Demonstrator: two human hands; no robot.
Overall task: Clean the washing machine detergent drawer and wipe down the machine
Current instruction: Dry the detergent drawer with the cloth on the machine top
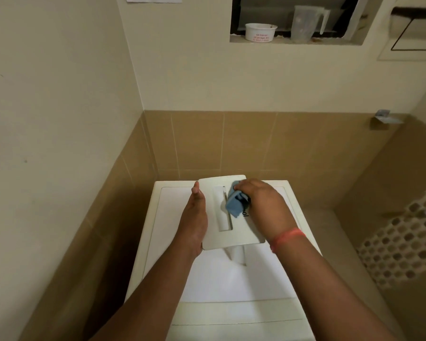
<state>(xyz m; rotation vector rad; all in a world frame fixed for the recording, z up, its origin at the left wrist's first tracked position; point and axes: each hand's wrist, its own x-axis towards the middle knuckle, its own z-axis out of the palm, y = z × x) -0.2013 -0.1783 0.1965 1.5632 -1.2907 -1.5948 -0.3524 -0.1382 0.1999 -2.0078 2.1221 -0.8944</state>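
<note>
Head view: the detergent drawer [231, 232] lies on the washing machine [231, 286], long axis running away; left hand [194, 217] steadies its left edge, fingers straight, while right hand [261, 205] grips the blue cloth [234, 205] against its far end.

The drawer panel [231, 212] lies on the washing machine [172, 242], between the left hand [194, 222] at its left edge and the right hand [263, 207] on it. The cloth [234, 205] sits under the right hand's fingers. Far beyond both hands, 1 tub [260, 32] stands left of 1 jug [305, 23] in a wall niche [298, 40].
</note>
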